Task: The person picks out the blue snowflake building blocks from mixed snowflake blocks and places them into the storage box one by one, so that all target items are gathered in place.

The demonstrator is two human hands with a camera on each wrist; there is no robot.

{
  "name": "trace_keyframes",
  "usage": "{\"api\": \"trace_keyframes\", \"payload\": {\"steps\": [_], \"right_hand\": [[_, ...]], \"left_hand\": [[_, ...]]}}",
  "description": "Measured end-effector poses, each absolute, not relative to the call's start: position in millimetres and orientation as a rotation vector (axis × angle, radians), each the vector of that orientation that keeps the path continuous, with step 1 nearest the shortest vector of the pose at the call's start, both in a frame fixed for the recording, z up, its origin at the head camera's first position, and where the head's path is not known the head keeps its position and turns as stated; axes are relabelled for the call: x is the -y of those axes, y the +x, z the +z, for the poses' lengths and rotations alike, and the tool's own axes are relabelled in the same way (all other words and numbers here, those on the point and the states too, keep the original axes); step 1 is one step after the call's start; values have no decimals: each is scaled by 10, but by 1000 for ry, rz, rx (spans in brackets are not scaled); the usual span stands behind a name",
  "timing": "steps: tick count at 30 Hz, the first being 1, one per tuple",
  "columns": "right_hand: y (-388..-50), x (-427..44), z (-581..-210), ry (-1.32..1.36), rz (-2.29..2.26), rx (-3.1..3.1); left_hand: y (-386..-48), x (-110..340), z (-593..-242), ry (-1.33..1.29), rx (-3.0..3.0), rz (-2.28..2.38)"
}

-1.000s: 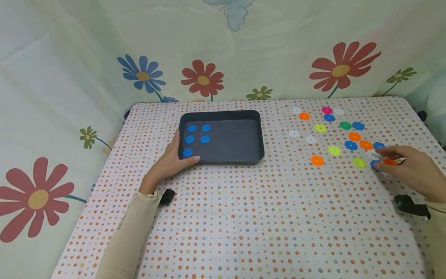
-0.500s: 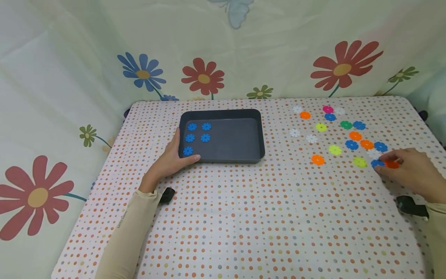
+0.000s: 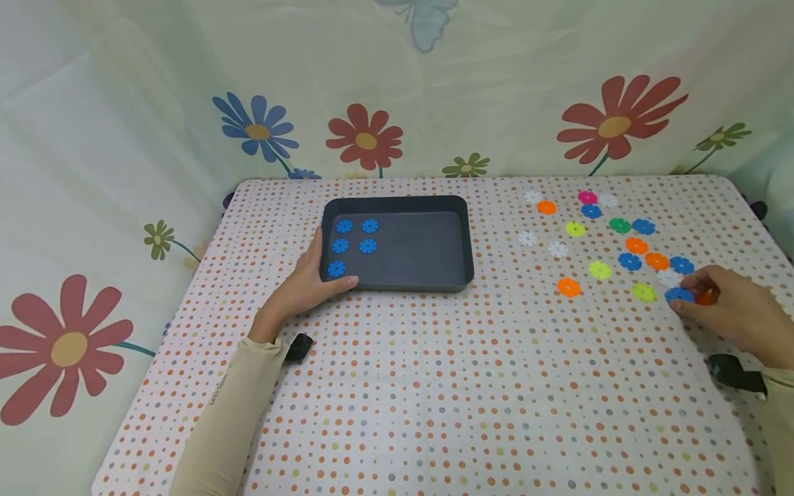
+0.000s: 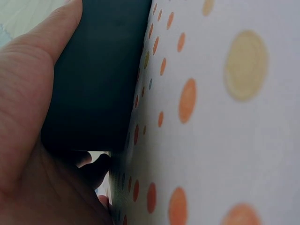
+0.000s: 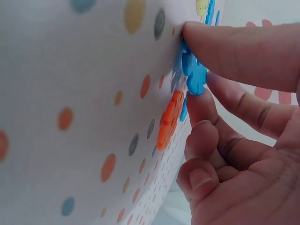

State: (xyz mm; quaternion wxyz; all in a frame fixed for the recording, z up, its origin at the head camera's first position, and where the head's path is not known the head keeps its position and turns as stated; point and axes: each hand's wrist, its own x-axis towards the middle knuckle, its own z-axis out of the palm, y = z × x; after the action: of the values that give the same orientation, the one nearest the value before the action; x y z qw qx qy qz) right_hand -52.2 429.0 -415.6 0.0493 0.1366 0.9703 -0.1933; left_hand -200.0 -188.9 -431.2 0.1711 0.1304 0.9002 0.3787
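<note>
At its near-left corner, the dark grey tray [image 3: 418, 251] is gripped by my left hand [image 3: 304, 282], thumb over the near wall and fingers along the left side. Several blue snowflake discs [image 3: 368, 246] lie flat in the tray's left part. In the left wrist view my thumb lies against the tray's dark wall [image 4: 101, 79]. My right hand [image 3: 741, 310] pinches a blue snowflake disc [image 5: 194, 75] between thumb and fingers at the table's right. That disc stands tilted at the tabletop. An orange disc [image 5: 169, 121] lies just beside it, partly hidden by the hand in the head view.
Loose discs in white [image 3: 558, 249], orange [image 3: 568, 287], yellow [image 3: 599, 270], green [image 3: 619, 225], pink [image 3: 588, 197] and blue [image 3: 630, 262] are scattered over the table's right side. A dotted cloth [image 3: 434, 386] covers the table. Behind hangs a flowered curtain [image 3: 496, 83].
My right hand has closed its thumb and fingers on the blue disc and tilted it up. The left hand and the tray have stayed in place.
</note>
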Motion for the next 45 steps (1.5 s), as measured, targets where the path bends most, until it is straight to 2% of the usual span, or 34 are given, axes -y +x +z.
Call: {"api": "trace_keyframes", "payload": {"steps": [16,30,45], "right_hand": [[-498,-4269,-4174,312,-598,-3081],[-455,-4318,-4187,527,-859,-2982],[-686,-4105,-4093,407,-1015,-2915]], "left_hand": [[-1994,1889,-4329,368,-2555,1092],[-1990,1892,-4315,363,-2560,1059],[-1983,1889,-4311,366,-2558,1072]]}}
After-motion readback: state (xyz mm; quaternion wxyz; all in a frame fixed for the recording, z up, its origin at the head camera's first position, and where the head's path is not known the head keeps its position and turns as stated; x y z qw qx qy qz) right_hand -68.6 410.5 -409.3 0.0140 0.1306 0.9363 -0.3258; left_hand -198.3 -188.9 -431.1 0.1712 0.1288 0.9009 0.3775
